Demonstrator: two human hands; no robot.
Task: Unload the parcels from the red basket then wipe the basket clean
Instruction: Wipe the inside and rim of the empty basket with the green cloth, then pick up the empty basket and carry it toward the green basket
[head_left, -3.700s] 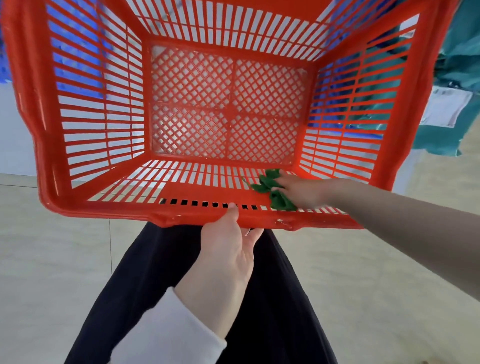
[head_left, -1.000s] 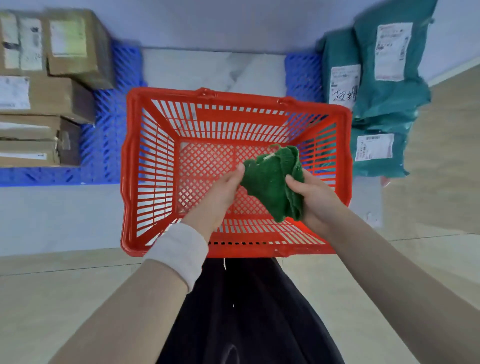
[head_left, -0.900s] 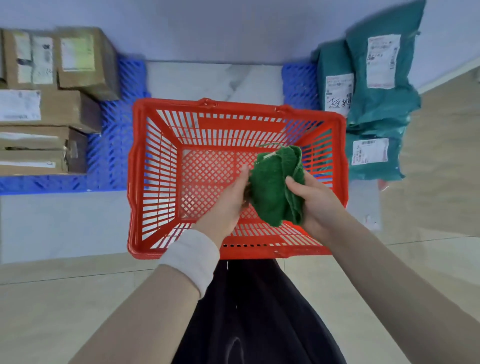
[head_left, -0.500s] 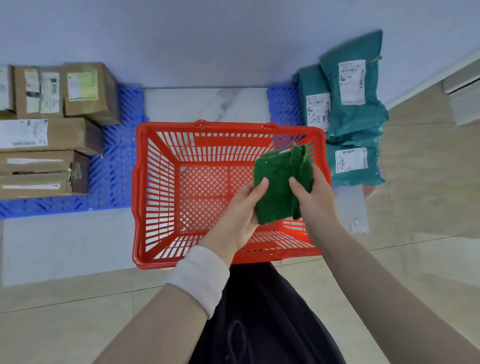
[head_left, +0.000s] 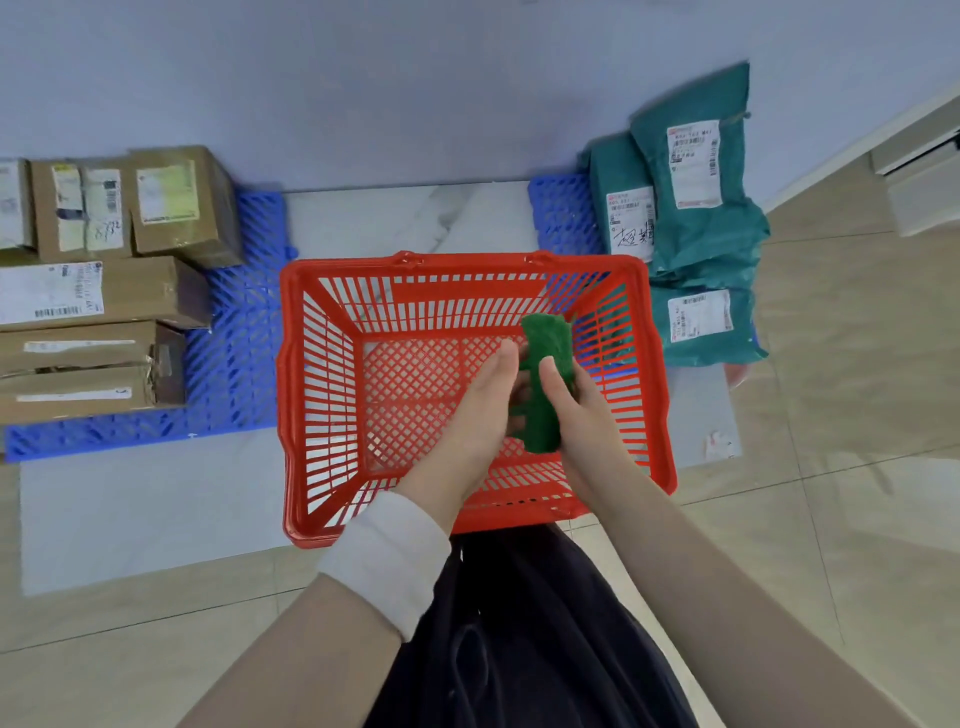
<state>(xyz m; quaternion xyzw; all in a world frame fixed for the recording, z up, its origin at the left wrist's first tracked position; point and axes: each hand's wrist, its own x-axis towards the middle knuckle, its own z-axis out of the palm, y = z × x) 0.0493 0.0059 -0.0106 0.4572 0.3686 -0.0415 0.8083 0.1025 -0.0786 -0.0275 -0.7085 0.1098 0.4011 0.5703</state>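
Pale tiled floor (head_left: 857, 415) runs up to a plain wall, and the red basket (head_left: 289, 364) sits on it upright, just ahead of the person's knees. I can see no parcel inside it; its mesh bottom shows bare. Left of the basket, cardboard boxes (head_left: 150, 296) are stacked on a blue pallet (head_left: 234, 364). Right of the basket, teal mailer bags (head_left: 706, 223) lean against the wall. So the unloading looks done, and wiping is the step in hand.

Both hands hover over the basket's right half, above its bottom. Between them is a green cloth (head_left: 545, 343), folded into a narrow pad whose long axis runs from the basket's near side toward its far side. The right hand (head_left: 582, 410) has fingers and thumb wrapped round the pad's right edge. The left hand (head_left: 483, 410) pinches the left edge, thumb on top and fingertips poking out underneath. Neither hand touches the basket.

From that grip the basket's bottom lies straight below, and the basket's right wall is just beside the right hand. I'd guess that hand takes the cloth down, while the left, once it lets go, is better placed to steady the near rim.
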